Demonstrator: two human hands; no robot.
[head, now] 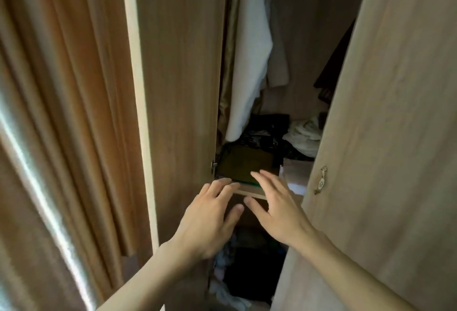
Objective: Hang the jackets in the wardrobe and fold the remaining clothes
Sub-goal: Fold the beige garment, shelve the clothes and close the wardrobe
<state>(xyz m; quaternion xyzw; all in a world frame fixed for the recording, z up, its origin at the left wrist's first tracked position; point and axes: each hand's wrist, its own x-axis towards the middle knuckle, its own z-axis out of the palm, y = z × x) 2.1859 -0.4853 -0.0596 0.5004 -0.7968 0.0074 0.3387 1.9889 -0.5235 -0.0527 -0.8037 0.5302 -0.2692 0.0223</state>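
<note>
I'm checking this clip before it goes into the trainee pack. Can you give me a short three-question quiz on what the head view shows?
1. True or false: both hands grip a jacket.
2. Which colour is the folded garment on the shelf nearest the fingertips? A) white B) olive green C) red
3. Fill in: the white garment hangs on the ____ side of the wardrobe opening.

Key
1. False: the left hand and right hand are open, fingers spread at the shelf edge, holding nothing.
2. B: the folded olive green garment lies on the shelf.
3. Left: the white garment hangs next to the left wardrobe door.
</note>
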